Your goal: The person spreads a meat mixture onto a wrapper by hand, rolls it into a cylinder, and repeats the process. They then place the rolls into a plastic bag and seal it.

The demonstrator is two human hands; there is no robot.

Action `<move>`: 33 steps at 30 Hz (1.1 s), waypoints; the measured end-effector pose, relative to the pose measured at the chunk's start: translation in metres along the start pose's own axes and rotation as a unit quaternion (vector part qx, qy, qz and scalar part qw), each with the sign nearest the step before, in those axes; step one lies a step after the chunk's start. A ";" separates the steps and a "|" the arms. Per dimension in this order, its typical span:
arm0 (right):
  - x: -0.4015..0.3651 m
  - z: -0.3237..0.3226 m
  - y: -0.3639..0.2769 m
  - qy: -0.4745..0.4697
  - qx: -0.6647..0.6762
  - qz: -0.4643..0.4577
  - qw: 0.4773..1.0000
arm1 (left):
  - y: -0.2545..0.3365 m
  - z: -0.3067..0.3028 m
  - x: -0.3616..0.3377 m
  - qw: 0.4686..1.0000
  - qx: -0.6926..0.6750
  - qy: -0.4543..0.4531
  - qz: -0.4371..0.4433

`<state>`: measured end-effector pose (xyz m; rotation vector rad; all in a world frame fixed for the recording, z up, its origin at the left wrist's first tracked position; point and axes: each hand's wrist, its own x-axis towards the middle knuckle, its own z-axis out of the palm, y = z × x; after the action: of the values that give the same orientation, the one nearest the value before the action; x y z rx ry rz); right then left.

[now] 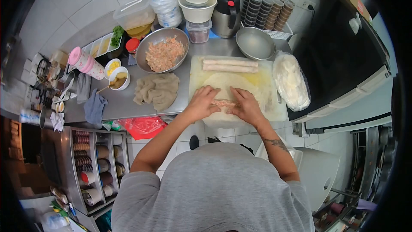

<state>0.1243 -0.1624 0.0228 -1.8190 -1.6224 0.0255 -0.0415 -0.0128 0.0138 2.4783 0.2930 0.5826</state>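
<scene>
**Filling strip pinned on wrapper, both hands down**

Found left hand (201,103) and right hand (245,105) palms down, fingers half-curled, fingertips pressing either end of a pinkish filling strip (224,103); not closed around anything. Located strip on the near part of a thin round wrapper (223,81), laid on the pale cutting board (268,90) at counter front, just below two finished rolls (230,65). Judged wrapper light, limp, tear-prone, probably tacky; filling loose, crumbly. Best taken at the wrapper's near edge, either side of the strip, fingertips spread, never pinched mid-sheet. Noted steel bowl (165,53) of similar mix up-left, crumpled cloth (157,89) beside the board, bagged sheets (292,79) at right.
</scene>
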 end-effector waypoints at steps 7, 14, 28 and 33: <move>0.001 0.034 0.014 -0.072 -0.008 -0.067 0.995 | -0.017 0.012 -0.010 0.997 0.009 -0.070 0.009; 0.011 0.027 -0.011 -0.017 0.023 -0.019 0.999 | -0.017 -0.023 -0.027 0.999 -0.018 0.008 -0.031; 0.010 0.021 -0.016 -0.016 0.071 0.013 0.997 | -0.009 -0.004 -0.019 0.991 -0.092 0.044 -0.085; -0.004 -0.033 0.018 0.017 0.078 0.085 0.993 | -0.008 -0.001 -0.020 0.990 -0.081 0.081 -0.080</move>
<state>0.1540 -0.1811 0.0376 -1.8213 -1.3977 0.1901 -0.0602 -0.0124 0.0034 2.2313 0.4827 0.7122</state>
